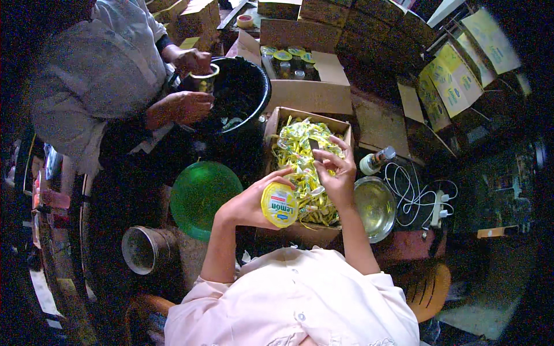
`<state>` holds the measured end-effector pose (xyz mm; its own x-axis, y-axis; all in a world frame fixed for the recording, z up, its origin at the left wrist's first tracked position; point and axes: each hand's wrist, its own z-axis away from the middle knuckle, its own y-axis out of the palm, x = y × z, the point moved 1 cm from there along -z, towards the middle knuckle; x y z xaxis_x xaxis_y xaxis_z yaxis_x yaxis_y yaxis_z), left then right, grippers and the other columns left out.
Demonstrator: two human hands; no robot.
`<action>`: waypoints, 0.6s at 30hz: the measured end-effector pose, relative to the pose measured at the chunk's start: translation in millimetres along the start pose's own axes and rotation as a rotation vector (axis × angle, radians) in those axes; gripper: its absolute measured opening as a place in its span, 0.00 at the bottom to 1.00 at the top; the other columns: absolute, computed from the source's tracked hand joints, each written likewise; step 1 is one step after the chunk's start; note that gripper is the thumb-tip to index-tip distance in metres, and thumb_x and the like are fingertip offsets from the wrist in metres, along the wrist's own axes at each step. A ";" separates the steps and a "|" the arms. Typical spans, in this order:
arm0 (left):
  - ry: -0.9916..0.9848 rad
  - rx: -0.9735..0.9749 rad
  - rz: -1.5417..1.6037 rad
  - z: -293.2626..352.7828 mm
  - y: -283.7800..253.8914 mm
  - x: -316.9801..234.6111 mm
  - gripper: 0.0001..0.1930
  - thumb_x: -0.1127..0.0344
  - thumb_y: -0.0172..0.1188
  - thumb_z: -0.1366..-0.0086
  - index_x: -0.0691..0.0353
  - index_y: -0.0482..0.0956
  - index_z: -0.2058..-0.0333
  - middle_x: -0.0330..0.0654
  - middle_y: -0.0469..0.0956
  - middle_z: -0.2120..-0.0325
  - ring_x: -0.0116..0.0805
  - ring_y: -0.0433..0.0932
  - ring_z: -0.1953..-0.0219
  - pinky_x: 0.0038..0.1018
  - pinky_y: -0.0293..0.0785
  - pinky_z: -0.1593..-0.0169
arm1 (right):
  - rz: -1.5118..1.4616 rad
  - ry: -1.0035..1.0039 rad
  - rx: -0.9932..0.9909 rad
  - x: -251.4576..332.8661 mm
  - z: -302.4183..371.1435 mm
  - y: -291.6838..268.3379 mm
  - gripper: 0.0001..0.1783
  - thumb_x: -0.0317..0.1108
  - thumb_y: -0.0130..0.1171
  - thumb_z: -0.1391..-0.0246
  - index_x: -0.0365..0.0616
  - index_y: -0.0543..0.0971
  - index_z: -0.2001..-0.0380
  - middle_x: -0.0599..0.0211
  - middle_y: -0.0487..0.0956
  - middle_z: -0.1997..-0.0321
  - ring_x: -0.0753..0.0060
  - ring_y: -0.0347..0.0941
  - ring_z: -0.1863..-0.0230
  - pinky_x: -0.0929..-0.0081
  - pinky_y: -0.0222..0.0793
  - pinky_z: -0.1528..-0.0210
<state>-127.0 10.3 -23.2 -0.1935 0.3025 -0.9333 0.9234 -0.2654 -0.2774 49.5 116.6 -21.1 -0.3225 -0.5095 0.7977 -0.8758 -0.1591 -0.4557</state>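
My left hand (254, 202) is closed around a round container with a yellow-and-white printed lid (280, 205), tilted so that the lid faces up towards me. My right hand (337, 176) is raised over a cardboard box (278, 118), its fingers bent and partly spread. A small dark flat piece (314, 146) shows at its fingertips; I cannot make out its kind. The box is heaped with yellow-and-white printed strips (297, 138), just below both hands.
A green bowl (205, 193) and a pail (139, 249) stand at left. A glass bowl (375, 210), a jar (375, 161), white cable (407, 196) and power strip (438, 207) lie at right. Beyond are an open carton (311, 95) and a co-worker's hands (193, 104) over a black tub (262, 92).
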 end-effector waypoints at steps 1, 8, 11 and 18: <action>-0.017 0.006 -0.005 0.4 0.4 2.1 0.38 0.64 0.71 0.71 0.61 0.65 0.55 0.45 0.62 0.50 0.42 0.50 0.41 0.33 0.52 0.41 | 0.000 0.005 0.004 2.9 0.4 2.5 0.19 0.18 0.60 0.66 0.47 0.78 0.66 0.59 0.64 0.51 0.70 0.72 0.62 0.81 0.72 0.69; -0.061 -0.029 0.111 11.2 -1.1 9.6 0.33 0.65 0.70 0.68 0.64 0.69 0.59 0.48 0.67 0.55 0.42 0.58 0.44 0.32 0.55 0.42 | -0.039 -0.045 0.009 10.9 0.7 35.6 0.32 0.17 0.59 0.67 0.50 0.68 0.53 0.59 0.60 0.48 0.74 0.73 0.73 0.82 0.72 0.73; -0.081 -0.033 0.220 9.6 0.7 10.2 0.33 0.67 0.70 0.68 0.64 0.68 0.59 0.47 0.67 0.54 0.38 0.57 0.44 0.30 0.56 0.43 | -0.035 -0.014 0.014 6.3 3.6 42.1 0.31 0.18 0.61 0.67 0.47 0.68 0.54 0.60 0.62 0.49 0.76 0.73 0.75 0.82 0.72 0.73; -0.099 -0.079 0.319 16.7 -1.5 11.6 0.34 0.69 0.71 0.69 0.64 0.67 0.58 0.46 0.65 0.51 0.35 0.55 0.42 0.28 0.57 0.45 | 0.068 -0.107 0.044 11.5 7.1 48.1 0.33 0.18 0.61 0.67 0.46 0.67 0.52 0.59 0.62 0.50 0.76 0.73 0.75 0.82 0.71 0.75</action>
<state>-136.1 -1.0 -37.4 0.0814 0.1243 -0.9889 0.9647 -0.2593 0.0469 6.2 97.1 -36.6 -0.3385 -0.6076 0.7185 -0.8359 -0.1565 -0.5261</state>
